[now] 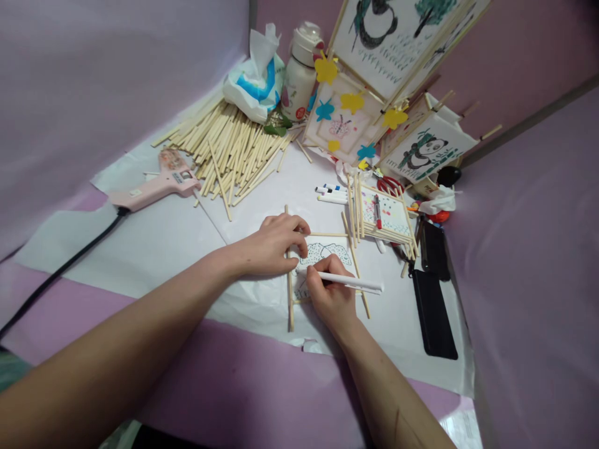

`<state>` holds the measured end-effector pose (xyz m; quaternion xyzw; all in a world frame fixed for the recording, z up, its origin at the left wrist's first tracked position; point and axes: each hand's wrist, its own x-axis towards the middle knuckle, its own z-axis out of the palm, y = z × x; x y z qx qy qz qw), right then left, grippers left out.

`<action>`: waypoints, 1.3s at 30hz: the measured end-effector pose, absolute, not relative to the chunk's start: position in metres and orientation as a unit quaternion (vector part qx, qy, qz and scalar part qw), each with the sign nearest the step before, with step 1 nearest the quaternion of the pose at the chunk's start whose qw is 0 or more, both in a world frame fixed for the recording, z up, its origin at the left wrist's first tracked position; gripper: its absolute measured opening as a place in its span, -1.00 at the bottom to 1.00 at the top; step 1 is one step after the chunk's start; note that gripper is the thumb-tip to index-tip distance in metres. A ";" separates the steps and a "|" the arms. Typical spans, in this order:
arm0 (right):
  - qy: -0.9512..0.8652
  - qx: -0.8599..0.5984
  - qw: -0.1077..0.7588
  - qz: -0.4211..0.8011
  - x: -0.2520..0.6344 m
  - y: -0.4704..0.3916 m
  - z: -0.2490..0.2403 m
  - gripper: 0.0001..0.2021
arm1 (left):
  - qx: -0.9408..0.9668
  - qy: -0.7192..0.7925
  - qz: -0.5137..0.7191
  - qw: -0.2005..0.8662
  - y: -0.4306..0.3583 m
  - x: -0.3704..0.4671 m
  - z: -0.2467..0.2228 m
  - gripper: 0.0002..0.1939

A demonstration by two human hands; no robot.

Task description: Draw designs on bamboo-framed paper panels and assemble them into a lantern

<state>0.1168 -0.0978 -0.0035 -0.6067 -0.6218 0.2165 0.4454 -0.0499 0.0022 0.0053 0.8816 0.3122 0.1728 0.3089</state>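
- The right hand (331,294) is closed around a white pen (344,282), which lies nearly flat across the fingers, its far end pointing away to the right of the hand.
- The pen's tip end is hidden under the fingers; it sits over a small framed drawing (322,252) lying flat on the surface (163,243).
- The left hand (276,244) rests palm down on the left edge of that framed drawing, fingers bent and pressing on the wooden stick that forms the frame's side; it grips nothing.
- The two hands are close together, almost touching, with the drawing between and under them.
- The drawing shows a dotted, cloud-like outline in dark ink, bordered by thin wooden sticks that overrun at the corners.
- Just beyond the right hand lies a stack of finished frames (386,215) with coloured dots, a red marker (377,212) on top.
- A few markers (331,193) lie beyond both hands, next to that stack.
- Well beyond the left hand is a heap of wooden sticks (229,149), and to its left a pink glue gun (156,186) with a black cord.
- To the right of the right hand lie two black cases (433,312).
- Farthest from the hands stand a white bottle (299,75), a tissue pack (255,81) and a paper lantern (374,81) with panda pictures.
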 end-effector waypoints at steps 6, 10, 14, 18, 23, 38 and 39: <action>-0.615 -0.602 0.461 0.218 0.117 -0.099 -0.005 -0.77 | 0.884 0.311 0.170 0.304 0.002 -0.050 0.005 -0.77; -0.595 -0.585 0.508 0.214 0.120 -0.101 -0.008 -0.81 | 0.885 0.309 0.176 0.300 0.003 -0.050 0.005 -0.79; -0.587 -0.570 0.540 0.196 0.121 -0.102 -0.010 -0.83 | 0.886 0.307 0.175 0.299 0.003 -0.050 0.005 -0.79; -0.603 -0.575 0.508 0.217 0.119 -0.101 -0.007 -0.80 | 0.885 0.310 0.171 0.302 0.003 -0.050 0.006 -0.79; -0.613 -0.590 0.471 0.231 0.117 -0.099 -0.003 -0.77 | 0.884 0.311 0.169 0.305 0.003 -0.050 0.006 -0.79; -0.624 -0.599 0.450 0.224 0.118 -0.098 -0.005 -0.75 | 0.885 0.308 0.170 0.304 0.003 -0.050 0.005 -0.77; -0.623 -0.600 0.450 0.222 0.118 -0.098 -0.005 -0.75 | 0.885 0.308 0.170 0.305 0.003 -0.051 0.005 -0.77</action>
